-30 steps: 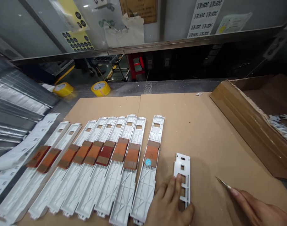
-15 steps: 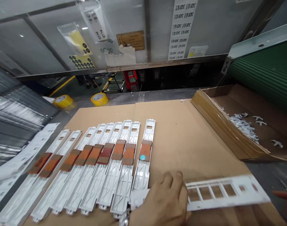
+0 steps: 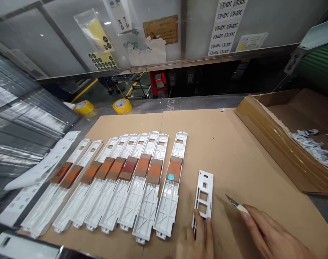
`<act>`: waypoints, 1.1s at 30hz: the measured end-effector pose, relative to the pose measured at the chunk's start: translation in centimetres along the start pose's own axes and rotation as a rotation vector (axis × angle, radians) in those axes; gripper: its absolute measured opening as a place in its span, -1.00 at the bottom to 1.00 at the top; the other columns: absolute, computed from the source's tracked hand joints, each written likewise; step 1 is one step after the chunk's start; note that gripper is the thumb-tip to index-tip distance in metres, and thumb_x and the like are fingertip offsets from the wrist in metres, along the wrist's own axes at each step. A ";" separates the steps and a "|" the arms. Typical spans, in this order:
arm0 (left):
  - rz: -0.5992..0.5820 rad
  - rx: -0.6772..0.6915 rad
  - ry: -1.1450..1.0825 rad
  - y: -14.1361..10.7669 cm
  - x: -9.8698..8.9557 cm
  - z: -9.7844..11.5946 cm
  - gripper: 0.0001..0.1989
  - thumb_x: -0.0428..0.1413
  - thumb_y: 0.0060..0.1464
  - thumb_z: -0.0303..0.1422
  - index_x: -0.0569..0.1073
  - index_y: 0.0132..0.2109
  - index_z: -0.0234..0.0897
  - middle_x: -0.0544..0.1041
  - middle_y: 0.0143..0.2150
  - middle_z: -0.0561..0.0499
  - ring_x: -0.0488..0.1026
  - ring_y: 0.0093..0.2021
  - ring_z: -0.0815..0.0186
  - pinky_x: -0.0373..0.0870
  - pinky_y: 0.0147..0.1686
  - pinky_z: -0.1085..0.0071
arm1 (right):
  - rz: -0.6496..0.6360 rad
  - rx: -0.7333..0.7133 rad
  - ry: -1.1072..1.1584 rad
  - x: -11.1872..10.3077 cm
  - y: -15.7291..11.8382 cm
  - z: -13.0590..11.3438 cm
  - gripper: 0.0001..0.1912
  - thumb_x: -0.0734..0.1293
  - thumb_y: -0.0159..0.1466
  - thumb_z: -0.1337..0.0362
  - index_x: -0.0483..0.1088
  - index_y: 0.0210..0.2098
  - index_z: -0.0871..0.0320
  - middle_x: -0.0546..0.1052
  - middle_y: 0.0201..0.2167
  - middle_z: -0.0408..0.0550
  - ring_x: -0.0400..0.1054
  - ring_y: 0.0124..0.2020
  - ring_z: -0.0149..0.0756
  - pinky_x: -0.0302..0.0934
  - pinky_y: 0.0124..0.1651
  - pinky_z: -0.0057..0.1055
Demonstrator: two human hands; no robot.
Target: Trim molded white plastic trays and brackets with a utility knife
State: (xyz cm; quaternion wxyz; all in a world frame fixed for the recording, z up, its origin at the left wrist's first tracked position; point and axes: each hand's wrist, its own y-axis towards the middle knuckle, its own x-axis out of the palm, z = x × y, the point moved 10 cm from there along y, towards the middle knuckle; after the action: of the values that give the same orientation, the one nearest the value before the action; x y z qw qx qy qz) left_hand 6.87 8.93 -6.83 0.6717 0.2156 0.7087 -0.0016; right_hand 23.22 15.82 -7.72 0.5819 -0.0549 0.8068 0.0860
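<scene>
A white slotted plastic strip (image 3: 206, 185) lies lengthwise on the cardboard, right of the row. My left hand (image 3: 197, 239) is at its near end, fingers pressed on it, the lower part blurred. In my right hand (image 3: 263, 230) is a knife with a pale handle (image 3: 242, 208), its pointed blade aimed up and left, apart from the strip. To the left, several white plastic strips (image 3: 166, 208) lie side by side, with orange-brown blocks (image 3: 175, 165) across them. The rightmost block bears a round blue sticker.
A cardboard box (image 3: 274, 154) with small white pieces (image 3: 312, 145) stands at the right. Two yellow tape rolls (image 3: 122, 106) sit at the back edge. White sheets or strips (image 3: 45, 172) lie at far left, and a dark-edged white part (image 3: 23, 248) shows at lower left.
The slotted strip has turned from crosswise to lengthwise. My left hand has shifted right and down along with it. My right hand has come in from the right edge with the knife. The view has shifted.
</scene>
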 end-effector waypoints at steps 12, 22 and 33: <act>0.139 -0.054 -0.165 2.7 1.2 -1.0 -0.51 0.13 0.05 -0.11 0.53 0.03 -0.34 0.55 0.06 -0.13 0.43 -0.10 0.12 0.24 -0.25 0.30 | 0.085 -0.472 -0.372 0.1 3.8 -7.3 -0.44 -0.12 0.46 0.21 0.47 -0.31 0.01 0.52 -0.49 -0.18 0.44 -0.58 -0.35 0.25 -0.70 -0.45; 0.247 -0.036 -0.155 3.2 0.5 -1.1 -0.65 0.13 -0.15 -0.38 0.59 -0.15 -0.33 0.61 -0.07 -0.14 0.44 -0.17 0.10 0.21 -0.28 0.29 | 0.037 -0.408 -0.331 1.3 4.2 -6.2 -0.48 -0.12 0.47 0.13 0.39 -0.33 0.02 0.45 -0.54 -0.20 0.40 -0.61 -0.33 0.30 -0.62 -0.42; 0.290 -0.039 -0.158 3.0 0.6 -0.9 -0.60 0.11 -0.27 -0.42 0.59 -0.18 -0.32 0.64 -0.14 -0.09 0.42 -0.20 0.10 0.16 -0.31 0.28 | -0.024 -0.348 -0.209 2.1 4.0 -4.8 -0.62 0.00 0.45 0.02 0.32 -0.28 -0.02 0.47 -0.49 -0.25 0.41 -0.58 -0.29 0.18 -0.66 -0.38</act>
State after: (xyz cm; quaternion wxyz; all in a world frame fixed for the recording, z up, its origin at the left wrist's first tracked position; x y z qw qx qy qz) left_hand 6.94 12.12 -6.42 0.7227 0.3017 0.6150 0.0920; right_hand 17.36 18.85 -7.98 0.6450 -0.1551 0.7144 0.2226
